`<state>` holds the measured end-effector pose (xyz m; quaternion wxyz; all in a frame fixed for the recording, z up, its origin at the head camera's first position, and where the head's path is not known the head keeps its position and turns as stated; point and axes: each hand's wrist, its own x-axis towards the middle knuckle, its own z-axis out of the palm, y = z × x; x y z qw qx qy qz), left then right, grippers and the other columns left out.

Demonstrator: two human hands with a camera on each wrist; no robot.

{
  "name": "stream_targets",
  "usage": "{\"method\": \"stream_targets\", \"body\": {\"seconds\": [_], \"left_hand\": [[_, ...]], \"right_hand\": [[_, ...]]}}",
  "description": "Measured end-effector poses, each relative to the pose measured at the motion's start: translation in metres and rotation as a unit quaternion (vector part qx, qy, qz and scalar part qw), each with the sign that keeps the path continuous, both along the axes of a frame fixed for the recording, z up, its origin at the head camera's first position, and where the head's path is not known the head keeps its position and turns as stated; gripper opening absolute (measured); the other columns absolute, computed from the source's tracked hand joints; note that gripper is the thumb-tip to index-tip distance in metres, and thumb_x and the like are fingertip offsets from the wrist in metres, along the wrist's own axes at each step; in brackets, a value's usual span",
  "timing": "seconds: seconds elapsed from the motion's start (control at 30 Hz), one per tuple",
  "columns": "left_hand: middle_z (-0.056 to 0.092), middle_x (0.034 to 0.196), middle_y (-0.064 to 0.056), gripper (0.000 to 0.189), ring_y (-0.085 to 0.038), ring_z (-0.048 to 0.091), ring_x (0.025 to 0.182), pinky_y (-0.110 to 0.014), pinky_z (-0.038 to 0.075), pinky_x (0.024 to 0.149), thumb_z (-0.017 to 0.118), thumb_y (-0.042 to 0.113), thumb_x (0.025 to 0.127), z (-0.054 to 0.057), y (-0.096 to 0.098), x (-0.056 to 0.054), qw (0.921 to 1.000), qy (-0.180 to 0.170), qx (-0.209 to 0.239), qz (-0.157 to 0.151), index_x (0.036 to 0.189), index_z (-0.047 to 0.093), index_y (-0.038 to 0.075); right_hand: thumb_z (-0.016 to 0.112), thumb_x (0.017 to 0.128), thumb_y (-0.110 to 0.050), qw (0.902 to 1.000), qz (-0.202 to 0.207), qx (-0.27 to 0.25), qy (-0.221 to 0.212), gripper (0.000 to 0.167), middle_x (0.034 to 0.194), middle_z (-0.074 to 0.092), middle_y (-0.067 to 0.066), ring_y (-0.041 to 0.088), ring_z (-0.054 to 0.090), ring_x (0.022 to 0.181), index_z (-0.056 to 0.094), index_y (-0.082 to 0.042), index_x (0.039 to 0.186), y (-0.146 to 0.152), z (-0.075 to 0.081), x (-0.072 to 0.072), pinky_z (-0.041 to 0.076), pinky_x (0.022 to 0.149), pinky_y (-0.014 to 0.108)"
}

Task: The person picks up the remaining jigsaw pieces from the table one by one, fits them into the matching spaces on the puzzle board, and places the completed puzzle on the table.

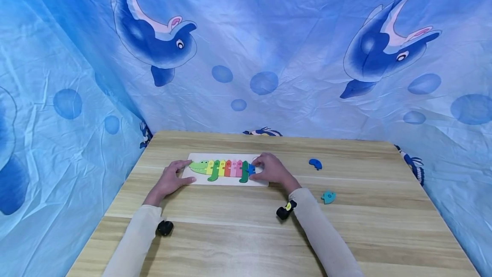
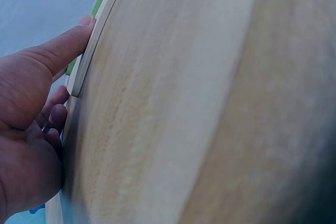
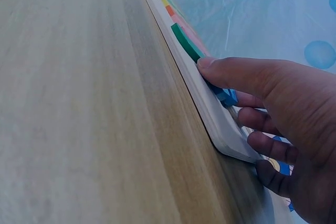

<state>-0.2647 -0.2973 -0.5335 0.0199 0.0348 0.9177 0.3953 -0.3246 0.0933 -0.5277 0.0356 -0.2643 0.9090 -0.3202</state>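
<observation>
A white puzzle board (image 1: pixel 223 182) lies on the table, bearing a crocodile made of colourful pieces, from a light green head (image 1: pixel 199 166) to a dark green leg piece (image 1: pixel 244 172). My left hand (image 1: pixel 169 181) holds the board's left end, its thumb at the near edge and fingertips beside the head. At the other end, my right hand (image 1: pixel 272 168) pinches a blue puzzle piece (image 1: pixel 251 169) between thumb and fingers, right against the dark green piece. In the right wrist view the thumb partly covers this blue piece (image 3: pixel 226 97), which sits over the board.
A darker blue curved piece (image 1: pixel 315 164) and a teal piece (image 1: pixel 328 197) lie on the wooden table (image 1: pixel 238 243) to the right of the board. Blue sheeting printed with dolphins (image 1: pixel 153 33) hangs behind and at both sides of the table.
</observation>
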Motion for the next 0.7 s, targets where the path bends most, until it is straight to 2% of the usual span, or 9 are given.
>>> {"method": "stream_targets", "body": {"seconds": [0.5,0.7], "left_hand": [[0.031,0.159,-0.028,0.076,-0.05,0.029,0.143,-0.066,0.024,0.116,0.081,0.03,0.089,0.0019,0.0017,-0.0009,1.0,-0.004,0.0,0.003,0.153,0.047,0.008],[0.03,0.159,-0.027,0.076,-0.049,0.03,0.142,-0.066,0.026,0.115,0.081,0.031,0.089,0.0026,0.0019,-0.0002,1.0,-0.005,-0.002,0.003,0.153,0.047,0.008]], "right_hand": [[0.089,0.079,-0.037,0.9999,0.009,0.003,0.009,0.044,0.106,0.07,-0.002,0.014,0.058,0.098,0.078,-0.012,0.113,0.0018,0.0004,0.0,0.051,0.091,0.036],[0.085,0.084,-0.038,0.9998,0.011,-0.011,0.014,0.041,0.106,0.07,-0.003,0.013,0.061,0.099,0.077,-0.013,0.116,0.007,0.0049,0.0023,0.052,0.092,0.036]]}}
